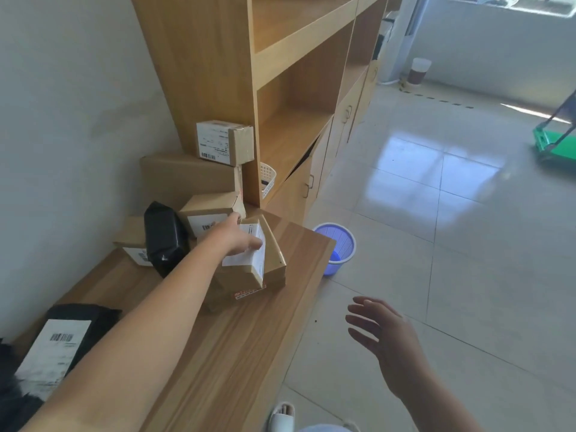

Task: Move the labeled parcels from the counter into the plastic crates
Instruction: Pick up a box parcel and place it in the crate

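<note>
On the counter, left hand grips a labeled box at the front of the pile; right hand hangs open, off the counter's edge. Several parcels left, no crates visible.

Brown cardboard parcels bear white barcode labels; the black plastic pouch shines; the ribbed plastic wastebasket is blue-violet.

A plain office or mailroom: labeled parcels heaped at the counter's far end against a white wall, open wooden shelving, tiled floor, a blue wastebasket.
</note>
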A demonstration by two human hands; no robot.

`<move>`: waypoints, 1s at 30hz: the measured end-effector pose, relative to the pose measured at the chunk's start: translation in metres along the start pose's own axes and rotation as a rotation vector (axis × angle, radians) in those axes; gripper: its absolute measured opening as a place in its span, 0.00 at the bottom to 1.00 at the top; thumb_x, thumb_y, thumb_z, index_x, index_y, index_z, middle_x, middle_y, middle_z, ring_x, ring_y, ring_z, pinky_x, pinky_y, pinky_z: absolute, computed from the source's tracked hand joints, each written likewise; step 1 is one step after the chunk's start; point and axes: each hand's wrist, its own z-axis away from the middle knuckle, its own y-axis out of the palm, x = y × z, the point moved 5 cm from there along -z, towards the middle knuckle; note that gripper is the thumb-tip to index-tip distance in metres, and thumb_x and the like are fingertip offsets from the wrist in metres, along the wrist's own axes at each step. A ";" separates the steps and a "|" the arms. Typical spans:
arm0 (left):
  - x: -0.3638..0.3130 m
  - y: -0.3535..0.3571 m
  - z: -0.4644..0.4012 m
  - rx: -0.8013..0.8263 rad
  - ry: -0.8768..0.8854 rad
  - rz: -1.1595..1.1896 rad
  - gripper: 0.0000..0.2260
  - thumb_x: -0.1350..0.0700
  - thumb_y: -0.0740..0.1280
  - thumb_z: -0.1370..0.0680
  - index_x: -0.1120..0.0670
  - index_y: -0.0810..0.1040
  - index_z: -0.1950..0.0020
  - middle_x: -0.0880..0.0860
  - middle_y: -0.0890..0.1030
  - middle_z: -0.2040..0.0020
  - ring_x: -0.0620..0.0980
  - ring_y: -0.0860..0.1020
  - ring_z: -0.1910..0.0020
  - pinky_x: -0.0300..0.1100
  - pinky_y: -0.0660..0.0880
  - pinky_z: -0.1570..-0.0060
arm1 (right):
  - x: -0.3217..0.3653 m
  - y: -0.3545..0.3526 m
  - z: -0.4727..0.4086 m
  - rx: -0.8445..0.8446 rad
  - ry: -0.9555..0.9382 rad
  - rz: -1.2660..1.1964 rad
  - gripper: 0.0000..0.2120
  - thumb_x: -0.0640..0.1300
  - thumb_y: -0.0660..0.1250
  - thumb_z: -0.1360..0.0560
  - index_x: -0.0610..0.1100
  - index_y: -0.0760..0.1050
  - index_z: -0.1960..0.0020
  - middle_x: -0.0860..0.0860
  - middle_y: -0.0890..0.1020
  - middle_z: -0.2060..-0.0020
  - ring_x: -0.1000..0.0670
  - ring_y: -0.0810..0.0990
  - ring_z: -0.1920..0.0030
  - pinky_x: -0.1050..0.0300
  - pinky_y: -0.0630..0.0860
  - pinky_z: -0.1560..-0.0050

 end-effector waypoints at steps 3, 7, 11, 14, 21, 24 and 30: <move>0.003 -0.011 0.025 -0.010 0.010 0.366 0.38 0.47 0.75 0.24 0.43 0.59 0.19 0.53 0.73 0.30 0.59 0.75 0.35 0.62 0.79 0.40 | 0.019 0.026 -0.012 0.105 -0.028 0.073 0.07 0.38 0.67 0.19 0.41 0.83 0.44 0.41 0.86 0.50 0.46 0.86 0.52 0.49 0.81 0.47; 0.003 -0.007 0.084 -0.103 0.092 0.978 0.30 0.44 0.77 0.27 0.36 0.69 0.29 0.50 0.80 0.38 0.55 0.80 0.40 0.50 0.83 0.57 | 0.041 0.068 -0.022 0.340 -0.132 0.236 0.32 0.49 0.80 0.32 0.52 0.74 0.30 0.48 0.81 0.37 0.49 0.83 0.39 0.46 0.80 0.38; -0.012 0.030 0.126 -0.329 0.098 1.343 0.30 0.44 0.79 0.32 0.34 0.72 0.33 0.48 0.84 0.39 0.52 0.81 0.37 0.56 0.83 0.46 | 0.067 0.099 -0.031 0.554 -0.302 0.337 0.46 0.56 0.81 0.41 0.63 0.65 0.27 0.62 0.75 0.35 0.58 0.76 0.35 0.57 0.80 0.43; -0.028 0.054 0.144 -0.522 0.033 1.491 0.37 0.46 0.80 0.32 0.37 0.68 0.26 0.48 0.84 0.38 0.50 0.82 0.38 0.52 0.85 0.50 | 0.082 0.114 -0.040 0.668 -0.445 0.423 0.41 0.61 0.82 0.43 0.79 0.63 0.38 0.75 0.74 0.42 0.68 0.73 0.39 0.64 0.80 0.51; -0.062 0.085 0.172 -0.772 -0.015 1.541 0.39 0.48 0.80 0.31 0.40 0.65 0.24 0.51 0.83 0.36 0.51 0.82 0.38 0.59 0.82 0.41 | 0.090 0.097 -0.065 0.913 -0.533 0.488 0.50 0.53 0.85 0.37 0.68 0.59 0.25 0.74 0.71 0.36 0.68 0.71 0.35 0.53 0.76 0.36; -0.080 0.102 0.184 -0.841 0.025 1.523 0.35 0.51 0.77 0.29 0.41 0.67 0.25 0.50 0.83 0.35 0.52 0.81 0.35 0.62 0.79 0.37 | 0.096 0.077 -0.075 0.996 -0.521 0.472 0.48 0.53 0.85 0.39 0.68 0.62 0.27 0.76 0.73 0.39 0.70 0.73 0.37 0.60 0.76 0.43; -0.085 0.127 0.235 -0.978 0.002 1.203 0.31 0.34 0.79 0.36 0.32 0.75 0.35 0.35 0.82 0.37 0.37 0.79 0.35 0.42 0.74 0.39 | 0.119 0.032 -0.100 1.234 -0.340 0.466 0.41 0.54 0.82 0.43 0.67 0.73 0.32 0.62 0.83 0.40 0.58 0.82 0.40 0.58 0.81 0.50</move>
